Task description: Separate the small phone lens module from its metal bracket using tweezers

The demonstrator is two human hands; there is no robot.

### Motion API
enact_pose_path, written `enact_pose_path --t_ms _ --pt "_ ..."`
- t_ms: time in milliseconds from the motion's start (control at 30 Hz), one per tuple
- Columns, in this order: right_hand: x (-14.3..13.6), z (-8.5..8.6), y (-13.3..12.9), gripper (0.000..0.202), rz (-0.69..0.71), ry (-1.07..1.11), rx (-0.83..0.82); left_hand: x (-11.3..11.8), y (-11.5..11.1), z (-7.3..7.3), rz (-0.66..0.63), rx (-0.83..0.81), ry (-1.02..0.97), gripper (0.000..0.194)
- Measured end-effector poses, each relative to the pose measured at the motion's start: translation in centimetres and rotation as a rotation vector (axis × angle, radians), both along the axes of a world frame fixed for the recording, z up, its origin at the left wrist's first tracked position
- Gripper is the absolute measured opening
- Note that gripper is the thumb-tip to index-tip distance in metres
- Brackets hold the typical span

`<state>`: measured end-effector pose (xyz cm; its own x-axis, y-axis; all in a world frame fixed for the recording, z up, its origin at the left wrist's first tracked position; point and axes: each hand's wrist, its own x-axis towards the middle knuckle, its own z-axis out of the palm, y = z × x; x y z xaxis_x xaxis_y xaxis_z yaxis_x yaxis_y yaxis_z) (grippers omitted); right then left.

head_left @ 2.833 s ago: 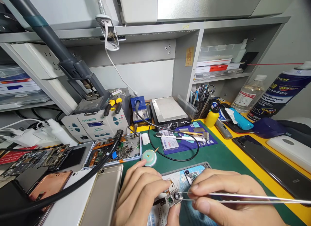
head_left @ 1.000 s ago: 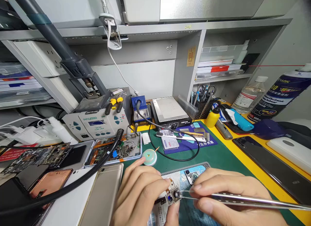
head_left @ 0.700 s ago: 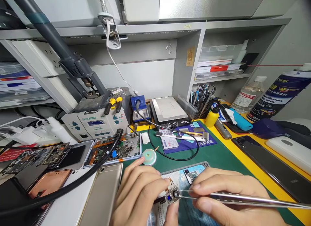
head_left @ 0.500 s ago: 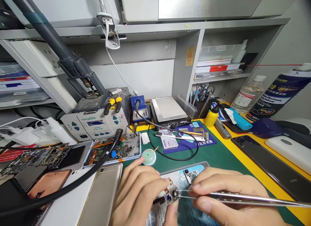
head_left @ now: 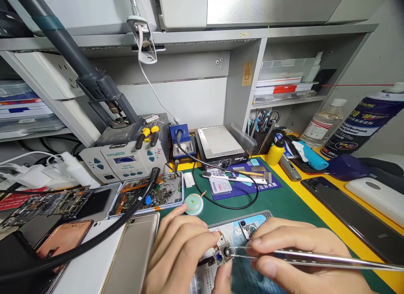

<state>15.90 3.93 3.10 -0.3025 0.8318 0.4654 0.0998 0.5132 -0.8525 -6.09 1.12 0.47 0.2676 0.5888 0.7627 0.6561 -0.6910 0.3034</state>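
Between the thumb and fingers of my left hand (head_left: 186, 254) is a small dual-lens phone camera module (head_left: 223, 252), its two lenses facing up. My right hand (head_left: 296, 252) pinches metal tweezers (head_left: 311, 258), whose two tips reach to the larger round lens and lie at its edge. Whether the tips grip it I cannot tell. Beneath both hands lies a blue-and-white printed sheet or pad (head_left: 246, 273), partly hidden. A phone part with a camera opening (head_left: 248, 228) rests at its upper end, half covered by my right fingers.
A tray of circuit boards (head_left: 170, 193), a gold phone back (head_left: 134, 247) and a thick black hose (head_left: 104, 239) lie left. Behind the hands are a round green-white container (head_left: 193, 204) and a looping black cable (head_left: 233, 207). A dark phone (head_left: 350, 218) lies right.
Almost nothing differs. Both hands, the camera module and the tweezers hold nearly the same position; the whole view has shifted very slightly.
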Motion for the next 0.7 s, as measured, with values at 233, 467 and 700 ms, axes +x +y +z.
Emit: enact_pose_path --t_ms 233,467,700 --pt "-0.1 -0.1 -0.3 0.043 -0.005 0.009 -0.005 0.0 0.0 0.0 0.0 -0.001 -0.002 0.031" --pt "-0.2 -0.3 -0.1 0.038 -0.001 0.024 -0.011 1.5 0.0 -0.7 0.063 0.021 -0.17 0.022" --pt "-0.2 0.0 -0.1 0.038 -0.007 0.014 -0.014 1.7 -0.1 -0.6 0.075 0.023 -0.177 0.023"
